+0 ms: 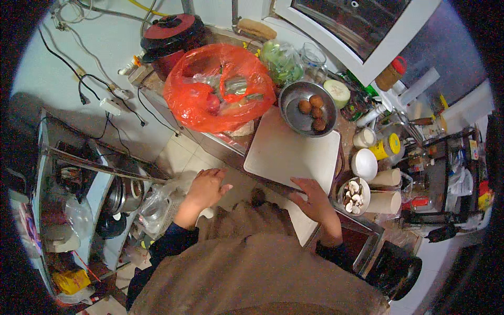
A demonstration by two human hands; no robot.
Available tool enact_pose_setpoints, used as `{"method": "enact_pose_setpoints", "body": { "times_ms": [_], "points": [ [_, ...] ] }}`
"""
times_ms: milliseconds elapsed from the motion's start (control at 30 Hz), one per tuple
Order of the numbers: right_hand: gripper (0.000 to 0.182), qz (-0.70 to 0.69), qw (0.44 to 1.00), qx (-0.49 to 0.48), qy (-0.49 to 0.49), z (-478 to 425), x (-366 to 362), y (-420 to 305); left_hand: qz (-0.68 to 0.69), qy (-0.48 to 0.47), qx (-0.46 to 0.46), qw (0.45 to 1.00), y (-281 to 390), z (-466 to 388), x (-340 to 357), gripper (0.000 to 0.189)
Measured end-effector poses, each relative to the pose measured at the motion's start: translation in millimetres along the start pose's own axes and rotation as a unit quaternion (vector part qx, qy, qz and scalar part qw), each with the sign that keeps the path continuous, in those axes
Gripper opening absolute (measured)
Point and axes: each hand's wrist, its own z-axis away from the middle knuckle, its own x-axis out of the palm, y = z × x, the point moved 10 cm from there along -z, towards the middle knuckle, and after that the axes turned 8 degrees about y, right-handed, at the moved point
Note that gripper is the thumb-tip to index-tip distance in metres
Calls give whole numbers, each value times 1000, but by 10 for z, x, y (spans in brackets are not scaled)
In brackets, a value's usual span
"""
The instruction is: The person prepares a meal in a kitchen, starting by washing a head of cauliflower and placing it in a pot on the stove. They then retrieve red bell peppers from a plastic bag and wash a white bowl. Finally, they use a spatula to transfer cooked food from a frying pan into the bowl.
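My left hand (206, 189) hangs in the air in front of the counter, fingers spread, holding nothing. Near the front edge of a pale cutting board (291, 153) is my right hand (313, 197), its fingers apart and nothing in them. A metal bowl (287, 114) with several round brown items (316, 101) overlaps the board's back corner. Left of it sits a red plastic bag (185, 114) with produce inside. A bowl of sliced mushrooms (354, 197) stands right of my right hand, beside a white bowl (364, 164).
Behind the board are a bag of green vegetables (279, 63), a cut pale-green gourd or melon (337, 93) and a glass jar (314, 55). A yellow-lidded container (386, 146) stands at right. Shelves with pots (126, 193) are at lower left; cables (90, 78) hang on the wall.
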Motion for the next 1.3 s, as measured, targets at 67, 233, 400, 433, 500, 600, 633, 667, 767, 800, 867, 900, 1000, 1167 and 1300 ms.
{"method": "enact_pose_setpoints", "body": {
  "times_ms": [67,233,400,433,500,600,633,667,767,800,867,900,1000,1167,1300],
  "points": [
    [47,-1,999,-40,6,-272,4,-1,37,2,1,999,-23,-118,-32,55],
    [48,18,992,-124,6,-916,-51,9,61,30,-29,997,-98,-379,-300,50],
    [46,2,990,-129,-55,-1401,44,-53,134,121,-37,983,-92,-620,-696,39],
    [46,3,988,-143,-61,-1507,80,-102,143,136,-34,980,-98,-677,-763,38],
    [45,9,973,-224,-47,-1711,145,-305,140,171,-31,975,-132,-805,-897,33],
    [43,-24,970,-236,-50,-2054,391,-442,165,252,-11,953,-222,-1074,-1085,28],
    [43,-41,973,-221,-54,-2192,512,-468,177,255,-17,950,-320,-1244,-1085,28],
    [42,-96,972,-205,-65,-2328,650,-510,182,272,-10,945,-405,-1415,-1103,29],
    [39,-206,959,-174,-83,-2674,1050,-663,44,210,-74,974,-811,-1824,-934,32],
    [39,-208,958,-181,-82,-2767,1160,-729,-30,163,-110,980,-988,-1928,-855,33],
    [38,-198,962,-150,-118,-2960,1356,-703,-124,43,-154,979,-1356,-2001,-735,39],
    [38,-188,964,-111,-154,-3051,1473,-635,-165,-33,-185,968,-1545,-1969,-666,42],
    [41,-92,984,-58,-145,-3325,1639,-516,-224,-121,-173,951,-1786,-1784,-703,61],
    [56,124,991,-41,-8,-3627,1466,-417,-244,-145,-141,948,-1921,-1652,-736,74],
    [65,179,976,37,119,-3710,1093,-286,-169,-135,-179,960,-2216,-1687,-684,68]
  ]
}}
